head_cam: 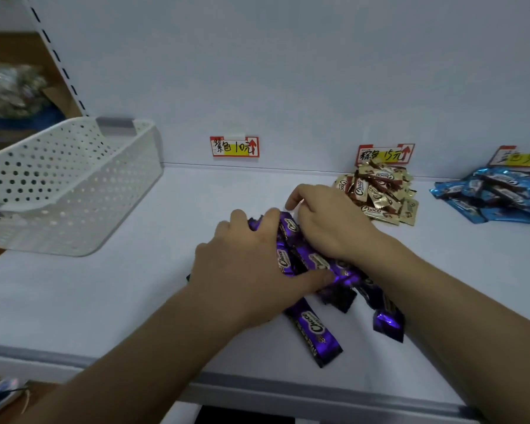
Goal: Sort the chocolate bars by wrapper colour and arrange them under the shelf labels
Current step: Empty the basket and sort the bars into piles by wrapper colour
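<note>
I've got my left hand (pixel 251 264) and right hand (pixel 328 221) cupped round the purple bars (pixel 315 328), fingers curled over the heap, mid-shelf (pixel 104 301), in front of the purple label (pixel 234 146). Gold-brown pile (pixel 377 194) just right, blue pile (pixel 496 197) beyond, white basket (pixel 65 185) left.

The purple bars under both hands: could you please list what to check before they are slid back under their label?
1. Grip: left hand and right hand both curl over the purple bars: ok.
2. Strays gathered: two loose bars lie outside the grip: not ok.
3. Space below the purple label free: ok.
4. Brown pile apart from the purple: ok.
5. Basket emptied: cannot tell.
</note>
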A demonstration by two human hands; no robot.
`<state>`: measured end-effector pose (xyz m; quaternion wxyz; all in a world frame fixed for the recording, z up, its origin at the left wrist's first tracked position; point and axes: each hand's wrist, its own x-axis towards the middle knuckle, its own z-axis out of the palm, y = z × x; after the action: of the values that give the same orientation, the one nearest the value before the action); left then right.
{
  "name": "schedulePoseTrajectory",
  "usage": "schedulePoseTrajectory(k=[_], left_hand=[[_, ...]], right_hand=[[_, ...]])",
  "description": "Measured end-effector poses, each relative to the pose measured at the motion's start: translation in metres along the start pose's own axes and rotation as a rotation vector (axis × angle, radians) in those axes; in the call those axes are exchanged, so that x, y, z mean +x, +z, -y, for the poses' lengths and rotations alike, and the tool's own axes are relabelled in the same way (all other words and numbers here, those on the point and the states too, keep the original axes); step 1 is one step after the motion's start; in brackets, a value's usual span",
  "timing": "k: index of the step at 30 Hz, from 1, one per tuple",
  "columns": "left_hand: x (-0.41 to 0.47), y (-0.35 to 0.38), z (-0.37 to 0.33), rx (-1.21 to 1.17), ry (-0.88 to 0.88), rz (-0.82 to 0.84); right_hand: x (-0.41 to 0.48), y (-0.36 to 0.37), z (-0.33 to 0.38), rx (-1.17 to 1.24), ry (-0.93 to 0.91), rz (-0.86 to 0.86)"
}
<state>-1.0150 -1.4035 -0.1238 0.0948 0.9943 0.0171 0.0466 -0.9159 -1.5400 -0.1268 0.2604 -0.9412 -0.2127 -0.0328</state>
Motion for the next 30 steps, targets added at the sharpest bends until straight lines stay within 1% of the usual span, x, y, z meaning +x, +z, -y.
schedulePoseTrajectory(k=[3,6,9,13,15,17,19,21,24,25,27,30], left_hand=[[0.005,0.015,-0.002,0.056,-0.012,-0.144],[0.004,0.026,-0.001,-0.012,0.000,-0.282],[0.008,0.025,0.004,-0.079,0.045,-0.297],[0.013,0.023,0.012,-0.278,0.135,-0.324],[0.016,0.024,0.016,-0.293,0.180,-0.358],[0.023,0.020,0.019,-0.316,0.186,-0.348],[0.031,0.013,0.023,-0.353,0.194,-0.317],[0.038,0.006,0.028,-0.402,0.186,-0.289],[0.048,-0.004,0.038,-0.512,0.124,-0.264],[0.052,-0.008,0.041,-0.561,0.097,-0.252],[0.062,-0.019,0.046,-0.737,0.053,-0.213],[0.074,-0.035,0.053,-1.038,-0.029,-0.163]], right_hand=[[0.003,-0.003,-0.003,0.214,0.149,-0.057],[0.003,-0.003,-0.006,0.262,0.162,-0.078],[0.003,-0.002,-0.006,0.279,0.167,-0.079],[0.006,-0.007,-0.009,0.298,0.127,-0.085],[0.008,-0.015,-0.010,0.288,0.090,-0.095],[0.011,-0.024,-0.012,0.270,0.040,-0.094],[0.011,-0.031,-0.014,0.261,0.008,-0.054],[0.011,-0.034,-0.016,0.225,-0.032,0.016],[0.008,-0.033,-0.015,0.131,-0.082,0.175],[0.007,-0.032,-0.014,0.081,-0.082,0.216],[0.004,-0.028,-0.010,-0.041,-0.087,0.246],[0.001,-0.024,0.000,-0.084,-0.114,0.196]])
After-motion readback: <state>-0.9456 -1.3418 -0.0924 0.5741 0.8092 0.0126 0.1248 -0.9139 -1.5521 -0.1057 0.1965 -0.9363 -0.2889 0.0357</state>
